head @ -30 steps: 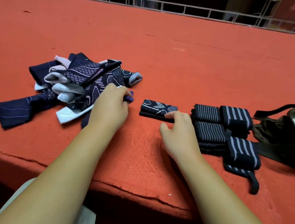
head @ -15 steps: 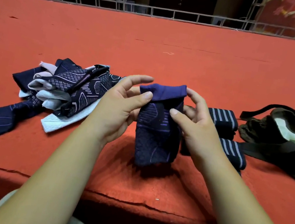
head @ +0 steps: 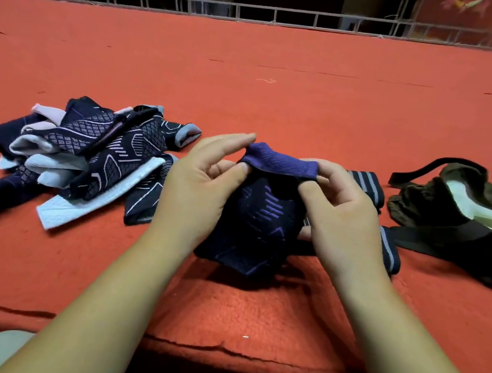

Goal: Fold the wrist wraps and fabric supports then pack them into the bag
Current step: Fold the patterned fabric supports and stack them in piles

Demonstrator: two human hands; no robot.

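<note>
- The left hand (head: 202, 185) is closed in a pinch: the purple cuff of a dark support (head: 261, 222) is held between its thumb and curled fingers.
- The cuff's other end is pinched the same way by the right hand (head: 341, 216). The support is held up off the carpet (head: 287, 95), and its body hangs between the two palms.
- The carpet's frayed front edge (head: 209, 349) runs under the forearms. Beyond the fingertips, a wide stretch of bare carpet reaches to a metal railing (head: 268, 16).
- A loose heap (head: 88, 158) of supports lies just left of the left hand.
- Striped wraps (head: 367, 181) are partly hidden behind the right hand, and a bag (head: 469, 219) lies further to its right.
- The held support is a stretchy knit, navy with purple line patterns and a ribbed cuff. The heap is made of similar patterned knit with pale grey and pink cuffs. The wraps are black with grey stripes. The bag is soft, olive-brown and slumped open, with black straps and something pale inside.
- One support is held, two wraps show, and one bag is seen. The number of pieces in the heap cannot be told.
</note>
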